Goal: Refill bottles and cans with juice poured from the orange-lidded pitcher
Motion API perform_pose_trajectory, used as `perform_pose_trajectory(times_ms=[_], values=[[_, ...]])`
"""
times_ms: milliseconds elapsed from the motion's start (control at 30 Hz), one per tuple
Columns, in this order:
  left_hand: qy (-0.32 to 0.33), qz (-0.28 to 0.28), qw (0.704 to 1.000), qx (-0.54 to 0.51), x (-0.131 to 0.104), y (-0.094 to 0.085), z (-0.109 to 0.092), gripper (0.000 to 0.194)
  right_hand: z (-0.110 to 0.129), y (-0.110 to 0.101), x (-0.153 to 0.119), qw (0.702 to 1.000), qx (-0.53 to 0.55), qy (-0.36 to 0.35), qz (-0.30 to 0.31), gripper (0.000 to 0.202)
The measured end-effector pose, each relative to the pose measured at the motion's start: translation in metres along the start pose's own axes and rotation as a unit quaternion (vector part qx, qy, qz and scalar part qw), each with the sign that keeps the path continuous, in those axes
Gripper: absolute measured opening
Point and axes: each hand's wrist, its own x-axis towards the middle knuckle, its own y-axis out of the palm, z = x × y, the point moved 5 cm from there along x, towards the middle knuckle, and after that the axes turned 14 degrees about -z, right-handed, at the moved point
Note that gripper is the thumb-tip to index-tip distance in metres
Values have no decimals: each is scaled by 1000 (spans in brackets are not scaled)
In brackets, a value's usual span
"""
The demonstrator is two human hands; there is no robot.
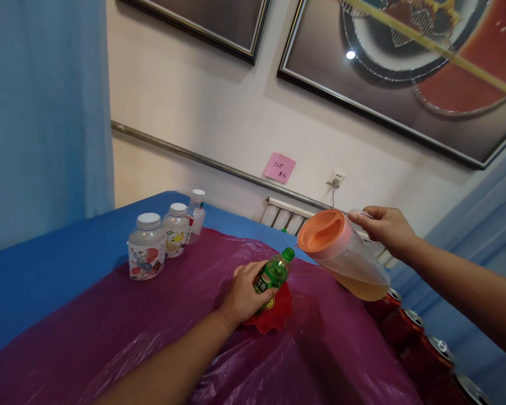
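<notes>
My left hand (248,292) is wrapped round a green plastic bottle (274,272), which leans a little to the right. Under the bottle lies a red dish (280,312) with a wavy rim. My right hand (385,228) grips the handle of a clear plastic pitcher (354,261) with an orange lid (322,232). The pitcher is tipped to the left, its lid end close to the bottle's mouth. Pale yellowish liquid (360,286) lies along the pitcher's lower side. Whether any liquid runs between them I cannot tell.
Clear jars (147,247) with white lids stand at the left on the blue table (84,253). A purple plastic sheet (122,332) covers much of it. Several red cans (428,351) line the right edge. Behind are a wall rail (211,162), a pink note (280,167) and a socket (336,178).
</notes>
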Motion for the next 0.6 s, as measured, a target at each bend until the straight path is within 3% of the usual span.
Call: perform_pose_trajectory(times_ms=[600], values=[[11,-4,1000,5,0,-1,-2,59,5,-2,0,999,-31,-16,-2,62]])
